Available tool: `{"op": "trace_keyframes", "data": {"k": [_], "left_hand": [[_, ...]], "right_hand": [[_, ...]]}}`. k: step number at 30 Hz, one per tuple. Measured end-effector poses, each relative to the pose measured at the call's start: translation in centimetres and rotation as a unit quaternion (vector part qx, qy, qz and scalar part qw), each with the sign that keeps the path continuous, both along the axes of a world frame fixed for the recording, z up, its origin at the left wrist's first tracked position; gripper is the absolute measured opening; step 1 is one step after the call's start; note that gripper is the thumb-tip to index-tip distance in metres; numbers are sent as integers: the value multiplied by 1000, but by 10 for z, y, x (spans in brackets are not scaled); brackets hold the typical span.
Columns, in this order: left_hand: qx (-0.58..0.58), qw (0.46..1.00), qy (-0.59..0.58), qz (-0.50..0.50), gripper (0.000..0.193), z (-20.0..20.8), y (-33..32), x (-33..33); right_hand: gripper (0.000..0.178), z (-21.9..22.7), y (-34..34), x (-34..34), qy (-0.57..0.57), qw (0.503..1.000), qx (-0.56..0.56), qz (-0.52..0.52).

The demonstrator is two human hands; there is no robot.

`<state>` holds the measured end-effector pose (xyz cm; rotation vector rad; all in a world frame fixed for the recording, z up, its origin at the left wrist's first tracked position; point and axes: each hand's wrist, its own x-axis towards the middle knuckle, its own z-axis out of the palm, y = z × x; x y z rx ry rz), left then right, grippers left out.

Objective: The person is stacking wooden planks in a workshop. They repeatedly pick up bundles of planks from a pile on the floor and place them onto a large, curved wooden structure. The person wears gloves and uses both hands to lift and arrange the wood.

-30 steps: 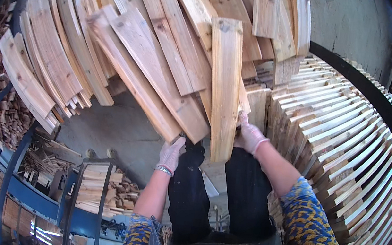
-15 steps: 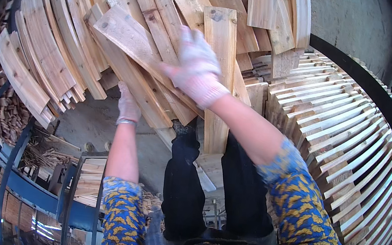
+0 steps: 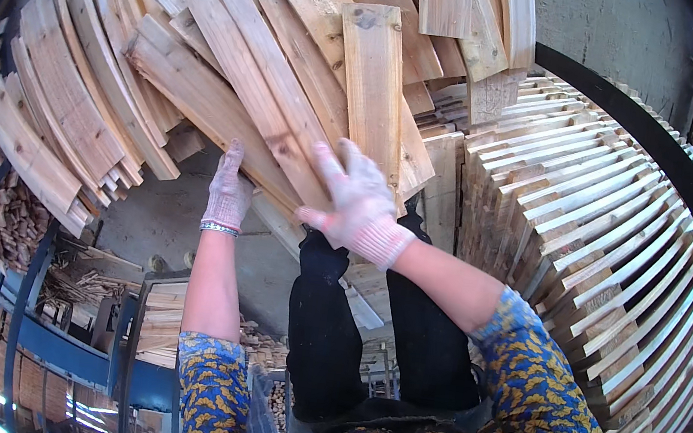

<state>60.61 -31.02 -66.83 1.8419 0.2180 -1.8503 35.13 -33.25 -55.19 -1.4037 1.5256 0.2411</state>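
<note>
Two narrow wooden boards (image 3: 267, 90), side by side with a dark knot, lie slanted on top of a loose heap of boards. At their near end my right hand (image 3: 356, 205), in a whitish knit glove, grips them, thumb at the end and fingers along the right edge. My left hand (image 3: 230, 189), also gloved, is upright with its fingers extended, beside the left edge of a lower plank (image 3: 195, 107). It holds nothing that I can see. Another board (image 3: 372, 81) lies lengthwise just beyond my right hand.
More boards (image 3: 78, 80) lean in a row at the left. A tall stack of evenly spaced slats (image 3: 594, 247) stands at the right, with a dark curved band (image 3: 642, 132) behind it. Blue metal framing (image 3: 71, 347) and scrap wood (image 3: 79, 283) are at lower left.
My right hand has come nearer to me, and the two boards have slid nearer with it, covering part of a slanted board. My left hand has shifted slightly right beside the heap.
</note>
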Motion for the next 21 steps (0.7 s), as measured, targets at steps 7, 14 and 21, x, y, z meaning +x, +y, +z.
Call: {"op": "trace_keyframes", "data": {"k": [7, 14, 21], "left_hand": [[10, 999, 31, -36, 75, -2, -28, 18], [-28, 994, 108, 8, 68, -26, -15, 21], [-136, 990, 8, -31, 76, -8, -9, 2]], "right_hand": [[91, -92, -16, -129, -156, 869, 172, -437], [105, -111, -3, -105, -321, 868, 262, -274], [85, -137, -50, -64, -429, 720, 314, -447]]}}
